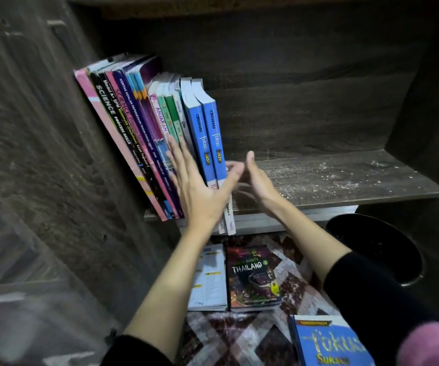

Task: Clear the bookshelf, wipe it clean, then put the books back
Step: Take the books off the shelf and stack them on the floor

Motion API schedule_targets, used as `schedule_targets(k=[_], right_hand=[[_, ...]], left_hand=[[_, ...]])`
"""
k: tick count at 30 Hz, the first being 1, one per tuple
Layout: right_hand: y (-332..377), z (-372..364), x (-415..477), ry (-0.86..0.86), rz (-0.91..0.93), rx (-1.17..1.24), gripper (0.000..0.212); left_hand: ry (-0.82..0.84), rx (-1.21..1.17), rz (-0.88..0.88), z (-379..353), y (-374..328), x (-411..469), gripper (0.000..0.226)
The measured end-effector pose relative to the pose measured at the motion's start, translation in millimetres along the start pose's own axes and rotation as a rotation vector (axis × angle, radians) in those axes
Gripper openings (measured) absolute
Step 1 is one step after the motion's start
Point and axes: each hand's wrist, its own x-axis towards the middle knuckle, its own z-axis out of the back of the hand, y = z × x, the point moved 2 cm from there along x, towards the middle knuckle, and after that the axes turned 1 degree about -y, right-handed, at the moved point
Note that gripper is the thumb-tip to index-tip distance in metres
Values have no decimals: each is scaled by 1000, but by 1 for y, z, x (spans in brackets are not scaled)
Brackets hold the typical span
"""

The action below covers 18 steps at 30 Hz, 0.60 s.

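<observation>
A row of books (134,133) leans left against the side wall of a dark wooden bookshelf (332,178). Two blue "fokus" books (209,136) stand at the row's right end. My left hand (200,186) lies flat with straight fingers against the spines in front of the blue books. My right hand (258,178) is just to the right of the blue books, fingers straight, its palm facing them. The shelf board to the right is bare and dusty with white specks.
On the patterned floor below lie a "Thailand" book (252,278), a pale book (208,281) beside it and a blue "fokus" book (329,342) at the bottom right. A black round bin (376,247) stands under the shelf's right side.
</observation>
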Motion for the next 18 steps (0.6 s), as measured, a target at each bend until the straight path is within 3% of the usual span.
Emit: schedule_targets(k=[5,8,12,13,15,18], right_hand=[[3,-11,40,46,10,-97,70],[5,-20,66,35,4,-98,93],[2,-30,92,127,-7,-43,72],[1,-32,97,127,-23,-6,74],[1,-32,103,87,-41,66,84],[12,-31,99,19,-37,107,68]], left_hand=[[-122,73,40,-22,11,-5,117],[-192,-7,33,-31,16,-4,102],[-244,-74,-13,-35,21,-4,85],[-253,-96,-14,-36,23,-4,83],[-278,-151,0,-35,23,-4,79],[-308,-199,-13,-32,26,-6,73]])
